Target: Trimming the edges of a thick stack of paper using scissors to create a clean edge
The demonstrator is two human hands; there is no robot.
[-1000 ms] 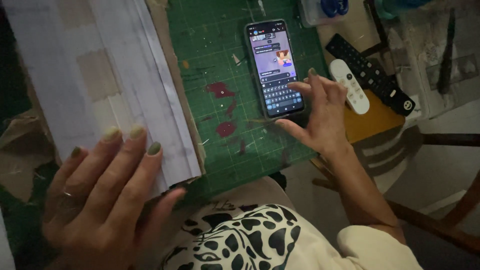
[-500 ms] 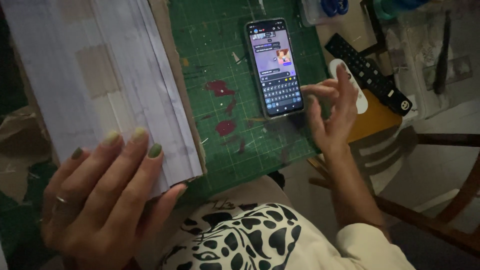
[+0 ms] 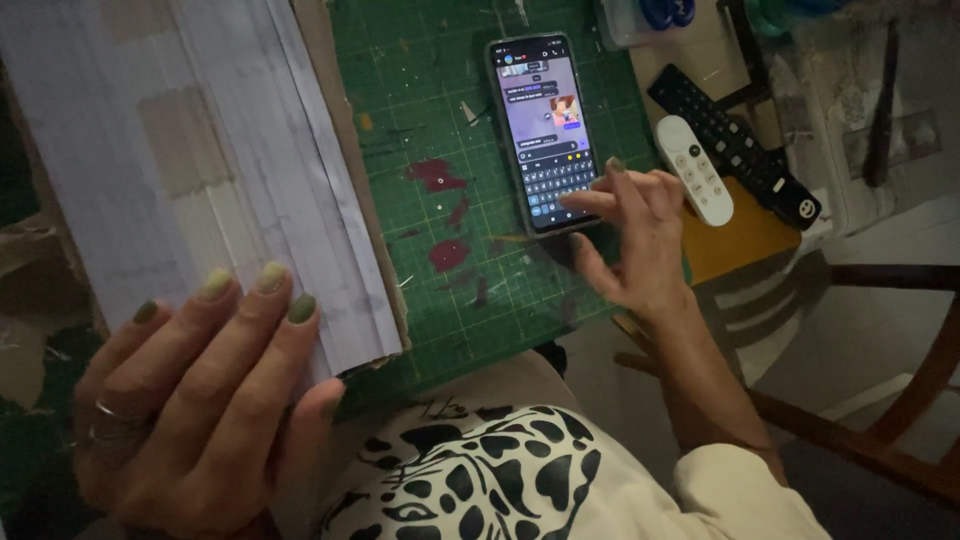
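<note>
Fingers of the left hand (image 3: 190, 400) lie spread flat, gripping nothing, on the pale layered board (image 3: 190, 170) left of the smartphone (image 3: 545, 130) (screen lit, message seemingly unfinished), where the loosely open right hand (image 3: 640, 240) types.

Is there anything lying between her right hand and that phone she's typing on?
Nothing visible does. The right hand reaches straight to the phone, a fingertip at its lit keyboard. The white remote lies off to the side.

Green-painted nails; finger rings; cream sleeve (image 3: 740, 495)
</note>
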